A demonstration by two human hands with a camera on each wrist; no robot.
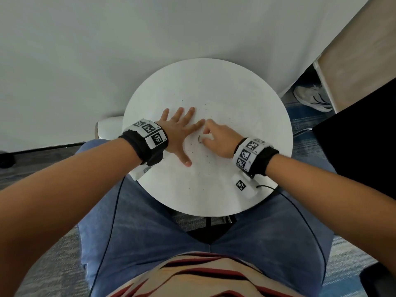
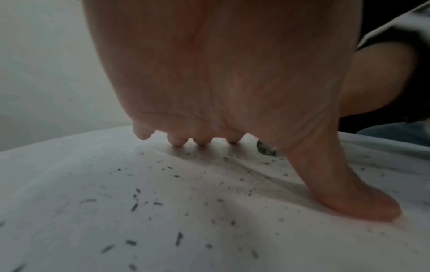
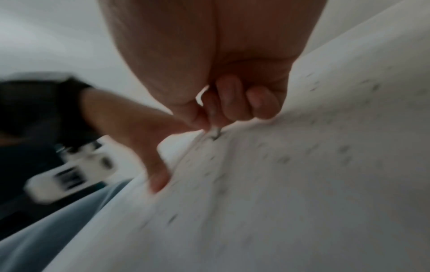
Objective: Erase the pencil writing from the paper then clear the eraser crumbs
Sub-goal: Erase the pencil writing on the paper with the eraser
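A round white worktop (image 1: 214,82) stands close against a pale wall (image 1: 107,50). To its right, a white sneaker with dark stripes (image 1: 311,99) rests on blue-grey carpet (image 1: 300,123) beside a light wooden panel (image 1: 360,61). A black panel (image 1: 364,146) fills the right edge. Below the worktop show blue jeans (image 1: 150,232) and a striped shirt in cream, red and black (image 1: 203,275). A thin black cable (image 1: 111,221) runs across the jeans.

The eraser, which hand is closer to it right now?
Right. The right hand grips the eraser in its fingers; the left hand lies flat on the paper just beside it.
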